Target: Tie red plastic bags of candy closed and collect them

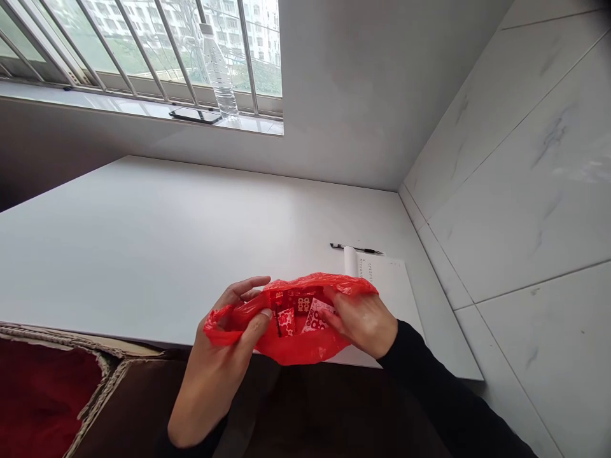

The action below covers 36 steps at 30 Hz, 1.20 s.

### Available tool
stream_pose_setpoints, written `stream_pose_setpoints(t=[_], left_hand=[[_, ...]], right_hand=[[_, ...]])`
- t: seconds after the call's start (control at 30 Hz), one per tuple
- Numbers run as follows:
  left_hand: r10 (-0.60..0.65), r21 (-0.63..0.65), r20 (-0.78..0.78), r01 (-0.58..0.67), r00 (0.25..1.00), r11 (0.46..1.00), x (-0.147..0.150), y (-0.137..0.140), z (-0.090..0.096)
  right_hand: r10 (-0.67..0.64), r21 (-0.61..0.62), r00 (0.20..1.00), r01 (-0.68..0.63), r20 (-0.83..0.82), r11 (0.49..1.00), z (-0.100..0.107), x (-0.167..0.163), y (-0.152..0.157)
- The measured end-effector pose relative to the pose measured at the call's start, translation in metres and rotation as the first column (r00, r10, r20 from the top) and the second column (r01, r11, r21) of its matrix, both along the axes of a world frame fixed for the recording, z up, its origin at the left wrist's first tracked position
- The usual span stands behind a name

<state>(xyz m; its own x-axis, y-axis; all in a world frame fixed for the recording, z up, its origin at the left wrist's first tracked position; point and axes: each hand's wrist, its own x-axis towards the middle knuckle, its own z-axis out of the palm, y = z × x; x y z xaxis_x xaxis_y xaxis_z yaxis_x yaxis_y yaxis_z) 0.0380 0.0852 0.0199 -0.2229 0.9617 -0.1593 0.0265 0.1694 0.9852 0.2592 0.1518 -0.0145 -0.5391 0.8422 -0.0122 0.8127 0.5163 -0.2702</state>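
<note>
A red plastic bag [305,353] hangs open at the front edge of the white table. My left hand [229,337] grips the bag's left rim, thumb on the near side and fingers behind. Inside lie several small red packets, among them a red-and-white patterned packet [286,322] and a dark red one with gold characters [303,304]. My right hand [360,318] reaches into the bag from the right, its thumb on a pink packet with dark red circles [316,316]. The other fingers of that hand are partly hidden by the bag.
A notebook [389,270] with handwriting lies on the white table [191,222] behind my right hand, with a pen [356,249] beyond it. On the windowsill are a phone [195,115] and a clear bottle [220,76]. A cardboard box [95,381] stands at lower left; a tiled wall borders the right.
</note>
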Motion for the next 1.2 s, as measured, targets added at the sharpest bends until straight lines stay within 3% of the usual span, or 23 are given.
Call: stream_pose_setpoints(t=[0.17,0.33,0.43,0.53,0.67,0.77,0.83,0.93,1.07,1.13,1.2], left_hand=[[-0.001,-0.014,-0.077,0.000,0.997,1.000,0.010,-0.006,0.014],[0.052,0.055,-0.193,-0.042,0.980,0.998,0.023,-0.015,0.028],[0.037,0.118,-0.275,-0.004,0.961,0.993,0.022,-0.012,0.024],[0.047,0.152,-0.363,0.009,0.931,0.988,0.017,-0.008,0.018],[0.231,0.233,-0.472,-0.132,0.851,0.963,0.014,-0.010,0.022],[0.256,0.252,-0.276,-0.187,0.926,0.949,0.013,-0.012,0.032],[0.168,0.242,-0.008,-0.161,0.986,0.957,0.010,-0.011,0.038],[-0.005,0.211,0.266,-0.054,0.964,0.976,0.006,-0.006,0.043],[-0.021,0.146,0.345,-0.031,0.938,0.989,0.011,-0.005,0.049],[-0.123,0.133,0.385,0.077,0.915,0.988,0.018,-0.010,0.051],[-0.227,0.156,0.378,0.180,0.898,0.971,0.025,-0.014,0.051]], right_hand=[[0.001,0.003,1.000,-0.001,-0.001,1.000,-0.007,0.002,0.004],[-0.114,-0.062,0.988,0.108,-0.102,0.992,0.031,0.006,-0.010],[-0.150,0.108,0.945,0.188,-0.290,0.976,0.049,0.011,-0.014],[-0.200,0.257,0.938,0.275,-0.283,0.927,0.044,0.016,-0.007],[-0.213,0.105,0.910,0.265,-0.356,0.958,0.034,0.023,0.003],[-0.193,0.069,0.829,0.267,-0.524,0.961,0.041,0.026,0.001],[-0.174,0.058,0.774,0.262,-0.609,0.963,0.051,0.028,-0.003],[-0.197,0.056,0.720,0.311,-0.665,0.949,0.071,0.029,-0.008],[-0.340,-0.086,0.679,0.379,-0.651,0.922,0.102,0.024,-0.021],[-0.432,-0.187,0.646,0.413,-0.629,0.891,0.114,0.020,-0.029],[-0.446,-0.192,0.637,0.429,-0.629,0.883,0.118,0.018,-0.034]])
